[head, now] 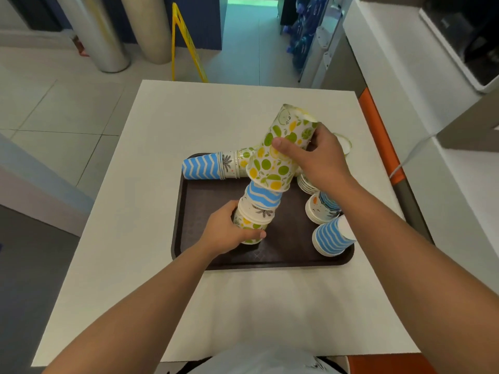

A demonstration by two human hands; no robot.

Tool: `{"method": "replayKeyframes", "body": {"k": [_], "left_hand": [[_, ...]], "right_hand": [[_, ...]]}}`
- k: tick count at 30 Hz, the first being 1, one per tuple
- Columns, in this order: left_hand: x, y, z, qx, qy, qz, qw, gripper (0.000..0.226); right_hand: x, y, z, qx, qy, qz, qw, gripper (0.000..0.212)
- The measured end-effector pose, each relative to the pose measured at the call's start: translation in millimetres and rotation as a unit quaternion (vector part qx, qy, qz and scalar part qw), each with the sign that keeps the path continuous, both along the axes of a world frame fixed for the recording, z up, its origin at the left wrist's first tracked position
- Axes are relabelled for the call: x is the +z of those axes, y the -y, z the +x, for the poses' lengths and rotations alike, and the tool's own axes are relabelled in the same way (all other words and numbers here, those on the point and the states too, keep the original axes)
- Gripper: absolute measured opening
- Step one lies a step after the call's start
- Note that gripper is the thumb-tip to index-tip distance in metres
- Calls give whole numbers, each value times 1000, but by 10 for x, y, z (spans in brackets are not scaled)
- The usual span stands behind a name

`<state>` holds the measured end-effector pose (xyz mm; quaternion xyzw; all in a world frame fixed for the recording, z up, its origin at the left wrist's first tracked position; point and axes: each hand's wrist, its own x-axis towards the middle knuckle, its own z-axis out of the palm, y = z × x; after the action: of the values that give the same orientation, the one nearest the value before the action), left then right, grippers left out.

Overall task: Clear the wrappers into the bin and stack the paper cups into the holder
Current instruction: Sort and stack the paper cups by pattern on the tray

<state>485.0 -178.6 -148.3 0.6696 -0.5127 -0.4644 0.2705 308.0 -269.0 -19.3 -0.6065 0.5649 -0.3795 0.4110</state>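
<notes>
A dark brown tray (283, 255) lies on the white table (151, 201). My left hand (226, 233) grips the bottom of an upside-down stack of paper cups (256, 209) that stands on the tray. My right hand (318, 155) holds a fruit-print stack of cups (275, 157), mouth down, over the top of that stack. Another cup stack (216, 166) lies on its side at the tray's far left, blue zigzag end outward. Three short cup stacks sit at the tray's right: a blue-striped one (329, 238), a sea-print one (321, 209) and white rims (306, 183) behind my right wrist.
A yellow floor sign (186, 44) and two metal columns (108, 33) stand beyond the table's far edge. A white counter (399, 66) with an orange edge (378, 130) runs along the right. A cup rim (344, 143) peeks out behind my right hand.
</notes>
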Motion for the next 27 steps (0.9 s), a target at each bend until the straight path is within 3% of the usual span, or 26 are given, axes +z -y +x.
{"method": "replayKeyframes", "body": {"k": [9,14,20,27], "left_hand": [[47,92,-171,-7,-25,-25,999,75],[81,139,-236,16,-42,-33,998,74],[184,239,-341,26,-58,-44,997,71],[301,393,-429,24,-66,-44,997,68]], "right_hand": [[313,141,-475,-127,40,-65,989,69],[333,373,-836,-195,-11,-95,976,63],[-55,594,-1021,-139,-81,-17,987,79],[-492,645,-1036,-60,-172,59,981,79]]}}
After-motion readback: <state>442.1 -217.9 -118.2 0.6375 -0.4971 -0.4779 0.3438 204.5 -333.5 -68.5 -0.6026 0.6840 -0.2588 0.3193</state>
